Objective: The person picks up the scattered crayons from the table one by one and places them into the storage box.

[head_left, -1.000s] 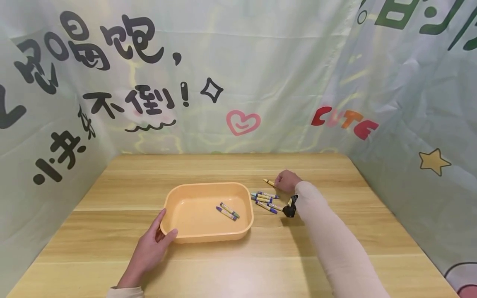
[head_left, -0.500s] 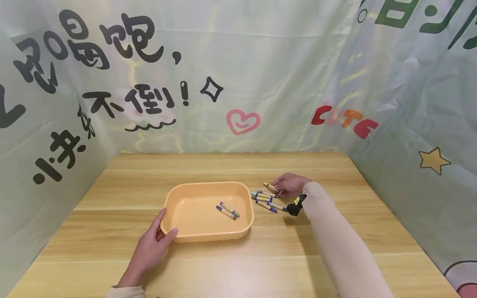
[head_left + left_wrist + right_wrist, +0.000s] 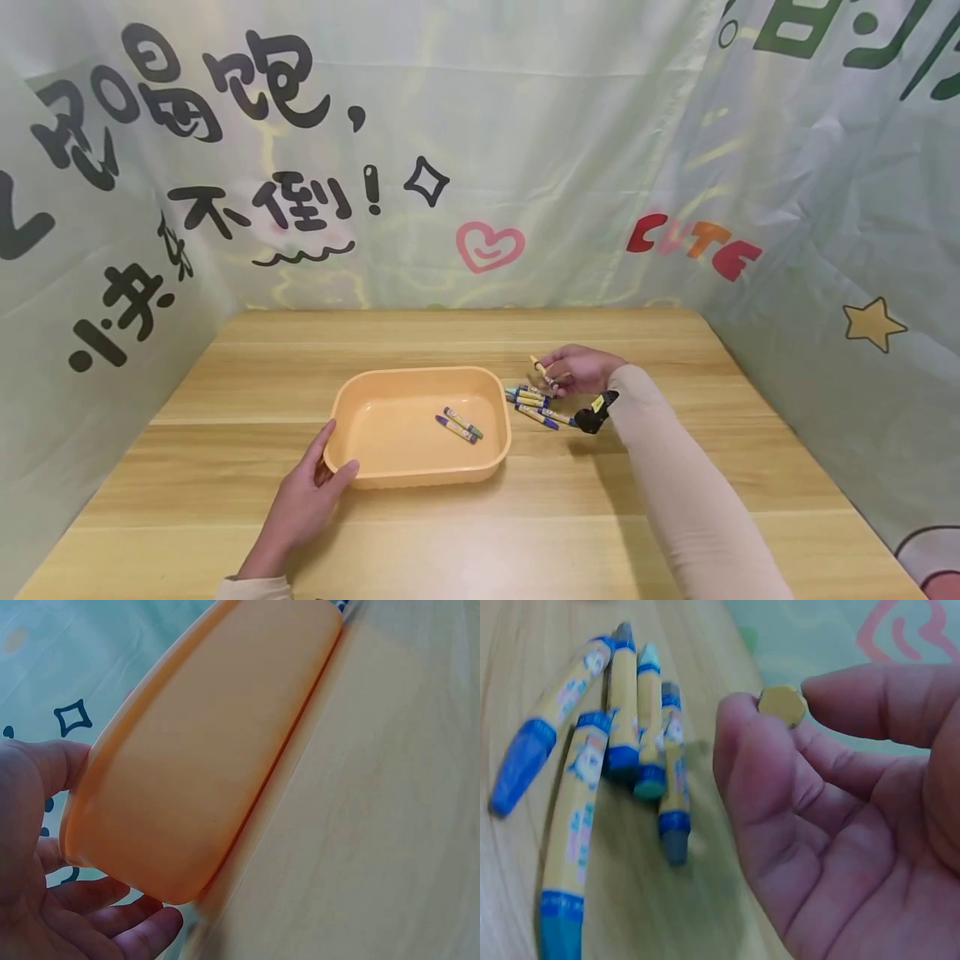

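Note:
An orange plastic tray (image 3: 382,458) stands on the table, and my left hand (image 3: 303,500) grips its near left corner, thumb over the rim and fingers along the outside. Two crayons (image 3: 456,428), one purple-tipped and one green-tipped, lie inside it. Right of the tray, my right hand (image 3: 585,369) pinches a yellow crayon (image 3: 542,371) above the table; the right wrist view shows its yellow end (image 3: 782,705) between thumb and fingertips. Beside that hand lies a loose pile of several crayons (image 3: 585,772) with blue, green and grey ends.
The wooden table (image 3: 450,542) bears everything. A printed cloth (image 3: 562,167) surrounds its back and sides. A small black device (image 3: 596,412) sits at my right wrist, over the pile's right end.
The right hand has shifted slightly, and the yellow crayon, earlier lying flatter, is now raised and tilted in its fingers. The left hand and tray stay in place.

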`<act>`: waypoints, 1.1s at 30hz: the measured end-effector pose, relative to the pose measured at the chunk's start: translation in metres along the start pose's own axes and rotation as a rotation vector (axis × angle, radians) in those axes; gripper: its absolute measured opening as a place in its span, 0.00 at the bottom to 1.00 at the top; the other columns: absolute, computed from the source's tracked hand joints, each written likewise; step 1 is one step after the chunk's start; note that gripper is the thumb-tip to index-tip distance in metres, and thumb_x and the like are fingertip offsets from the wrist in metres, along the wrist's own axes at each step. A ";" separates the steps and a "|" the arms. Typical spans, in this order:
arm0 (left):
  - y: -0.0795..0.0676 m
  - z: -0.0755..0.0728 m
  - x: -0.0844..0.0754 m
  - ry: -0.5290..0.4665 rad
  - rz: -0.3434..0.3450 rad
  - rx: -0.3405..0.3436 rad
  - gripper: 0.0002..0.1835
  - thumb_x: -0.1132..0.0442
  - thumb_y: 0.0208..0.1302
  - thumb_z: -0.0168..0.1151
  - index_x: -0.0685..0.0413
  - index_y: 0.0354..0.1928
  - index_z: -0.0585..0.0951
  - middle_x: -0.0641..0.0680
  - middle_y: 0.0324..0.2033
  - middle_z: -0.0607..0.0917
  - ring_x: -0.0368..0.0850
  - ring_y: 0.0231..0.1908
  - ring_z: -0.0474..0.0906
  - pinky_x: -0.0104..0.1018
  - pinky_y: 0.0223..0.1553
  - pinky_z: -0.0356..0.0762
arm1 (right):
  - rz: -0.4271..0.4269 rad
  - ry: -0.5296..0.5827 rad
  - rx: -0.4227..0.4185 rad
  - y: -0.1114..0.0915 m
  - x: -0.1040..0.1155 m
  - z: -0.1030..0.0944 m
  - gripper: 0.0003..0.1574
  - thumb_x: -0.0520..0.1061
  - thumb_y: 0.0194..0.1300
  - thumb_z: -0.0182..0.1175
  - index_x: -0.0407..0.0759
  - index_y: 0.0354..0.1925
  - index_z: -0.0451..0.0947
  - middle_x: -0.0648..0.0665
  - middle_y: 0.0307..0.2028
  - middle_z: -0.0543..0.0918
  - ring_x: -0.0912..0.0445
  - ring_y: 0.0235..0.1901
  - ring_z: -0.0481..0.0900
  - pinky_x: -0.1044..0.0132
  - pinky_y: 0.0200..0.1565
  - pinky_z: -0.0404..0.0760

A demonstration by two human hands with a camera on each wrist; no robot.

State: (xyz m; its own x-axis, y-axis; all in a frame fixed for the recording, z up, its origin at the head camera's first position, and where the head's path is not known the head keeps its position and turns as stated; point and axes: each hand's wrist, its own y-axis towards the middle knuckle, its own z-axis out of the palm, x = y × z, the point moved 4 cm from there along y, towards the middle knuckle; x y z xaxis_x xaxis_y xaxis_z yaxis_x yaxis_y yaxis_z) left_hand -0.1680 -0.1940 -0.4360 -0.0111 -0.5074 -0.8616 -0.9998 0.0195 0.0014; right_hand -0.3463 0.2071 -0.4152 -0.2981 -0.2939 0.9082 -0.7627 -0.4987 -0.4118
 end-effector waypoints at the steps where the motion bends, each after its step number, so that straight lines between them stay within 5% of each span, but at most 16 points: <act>1: 0.000 0.000 0.000 -0.001 0.000 0.000 0.42 0.47 0.70 0.57 0.48 0.77 0.47 0.66 0.69 0.61 0.58 0.64 0.66 0.47 0.59 0.71 | -0.005 0.002 0.004 0.000 0.002 0.002 0.26 0.30 0.68 0.46 0.22 0.62 0.57 0.38 0.37 0.76 0.57 0.25 0.74 0.70 0.29 0.76; 23: 0.000 0.001 -0.001 -0.007 -0.007 -0.001 0.42 0.48 0.70 0.57 0.47 0.77 0.48 0.67 0.68 0.64 0.59 0.63 0.68 0.48 0.58 0.73 | -0.014 -0.110 0.039 0.002 0.044 0.040 0.38 0.29 0.62 0.51 0.28 0.68 0.50 0.28 0.44 0.76 0.55 0.24 0.76 0.64 0.33 0.82; 33: -0.001 0.000 -0.002 0.009 -0.011 0.001 0.42 0.46 0.70 0.56 0.46 0.77 0.47 0.67 0.67 0.64 0.59 0.63 0.67 0.49 0.58 0.72 | -0.022 -0.177 0.090 0.006 0.061 0.064 0.38 0.30 0.61 0.51 0.30 0.68 0.52 0.41 0.31 0.76 0.54 0.25 0.76 0.62 0.35 0.82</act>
State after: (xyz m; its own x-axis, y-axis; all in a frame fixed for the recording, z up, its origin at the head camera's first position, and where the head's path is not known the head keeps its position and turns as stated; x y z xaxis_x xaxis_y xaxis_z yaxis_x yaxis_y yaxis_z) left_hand -0.1667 -0.1931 -0.4344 0.0001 -0.5155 -0.8569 -0.9999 0.0146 -0.0089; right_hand -0.3322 0.1334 -0.3671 -0.1705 -0.4169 0.8928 -0.7115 -0.5748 -0.4042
